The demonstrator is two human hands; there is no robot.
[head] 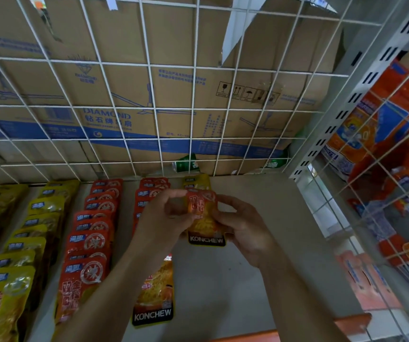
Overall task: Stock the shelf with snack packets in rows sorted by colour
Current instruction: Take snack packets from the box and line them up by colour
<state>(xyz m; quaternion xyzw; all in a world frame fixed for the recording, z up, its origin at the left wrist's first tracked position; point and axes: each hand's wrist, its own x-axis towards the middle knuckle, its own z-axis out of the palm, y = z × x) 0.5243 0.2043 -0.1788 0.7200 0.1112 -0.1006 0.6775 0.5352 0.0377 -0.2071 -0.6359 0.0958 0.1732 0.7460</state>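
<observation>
Yellow rows (3, 299): two overlapping lines of yellow packets run front to back at the shelf's left end.
Red row (90, 243): just right of the yellow, overlapping red packets run front to back.
Second red row (152, 187): next to the right, partly hidden behind the left forearm.
Loose packet (155, 290): lies flat near the front, its black KONCHEW band toward the camera.
Left hand (164, 218): fingers curled, pinching the held packet's upper left edge.
Held packet (204, 218): above the shelf between both hands, red at the top, yellow-orange below; one packet or two, I cannot tell.
Right hand (245, 225): fingers curled round the packet's right side.
Shelf (247, 280): pale and bare to the right of the hands.
Wire side panel (361, 198): orange bags (383, 119) sit behind it.
</observation>
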